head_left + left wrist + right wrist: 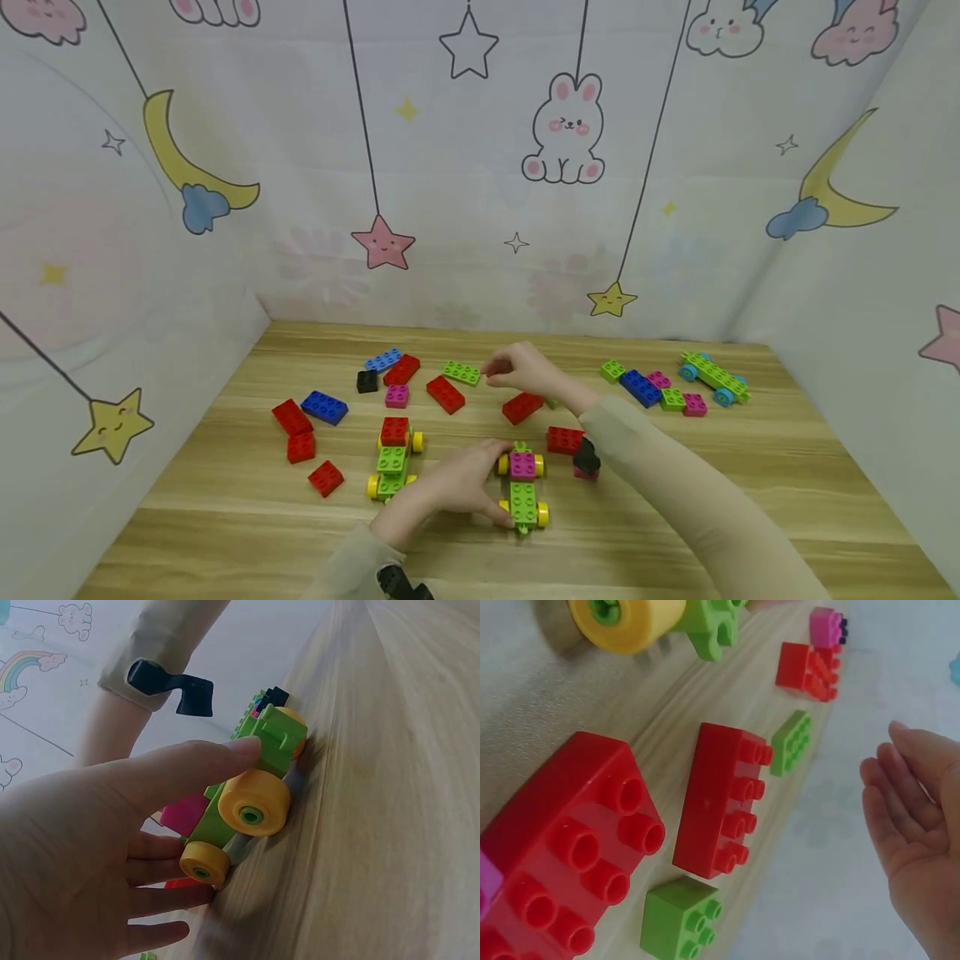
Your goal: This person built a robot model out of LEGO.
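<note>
My left hand (pixel 468 479) holds a toy car (pixel 522 492) from its left side, thumb near one end and fingers toward the other. The car has a green base, yellow wheels and a pink brick (pixel 522 465) on top. In the left wrist view the thumb lies along the green end of the car, and the fingers reach past a wheel (pixel 204 862). Raised over the back of the table, my right hand (pixel 521 368) has loosely bent fingers and holds nothing. Below and beside it lie a flat green brick (pixel 461 372) and a red brick (pixel 522 407).
A second yellow-wheeled car (pixel 393 462) with green and red bricks stands left of my left hand. Several red and blue bricks (pixel 324 407) lie farther left. At the back right are a blue brick (pixel 640 387) and a green car base (pixel 714 377) with blue wheels.
</note>
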`<state>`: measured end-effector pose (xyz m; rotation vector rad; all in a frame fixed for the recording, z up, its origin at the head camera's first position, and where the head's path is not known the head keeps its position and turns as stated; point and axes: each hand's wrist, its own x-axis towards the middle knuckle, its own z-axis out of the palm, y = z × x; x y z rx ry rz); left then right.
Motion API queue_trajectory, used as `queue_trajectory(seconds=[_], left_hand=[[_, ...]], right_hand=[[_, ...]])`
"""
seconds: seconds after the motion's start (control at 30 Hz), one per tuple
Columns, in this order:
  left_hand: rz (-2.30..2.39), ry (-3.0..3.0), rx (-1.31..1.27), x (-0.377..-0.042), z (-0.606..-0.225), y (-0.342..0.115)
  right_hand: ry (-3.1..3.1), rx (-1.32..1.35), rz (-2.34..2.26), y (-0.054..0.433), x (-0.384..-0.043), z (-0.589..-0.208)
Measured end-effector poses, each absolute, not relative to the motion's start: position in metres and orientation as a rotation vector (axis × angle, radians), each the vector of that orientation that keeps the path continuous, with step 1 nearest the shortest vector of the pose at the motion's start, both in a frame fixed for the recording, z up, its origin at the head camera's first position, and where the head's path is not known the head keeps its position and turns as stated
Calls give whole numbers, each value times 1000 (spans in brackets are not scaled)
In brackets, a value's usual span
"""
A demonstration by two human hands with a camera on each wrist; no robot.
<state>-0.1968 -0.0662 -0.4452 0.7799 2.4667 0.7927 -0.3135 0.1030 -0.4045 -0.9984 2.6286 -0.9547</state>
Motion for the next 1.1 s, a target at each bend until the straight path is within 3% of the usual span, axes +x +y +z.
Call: queue_trajectory(seconds=[0.5, 1.1], left_hand=[[786, 2462, 790, -198, -447, -68], [774, 2482, 788, -196, -447, -67]], right_hand=[[2687, -880, -972, 87, -348, -428], [2674, -783, -818, 74, -361, -444]])
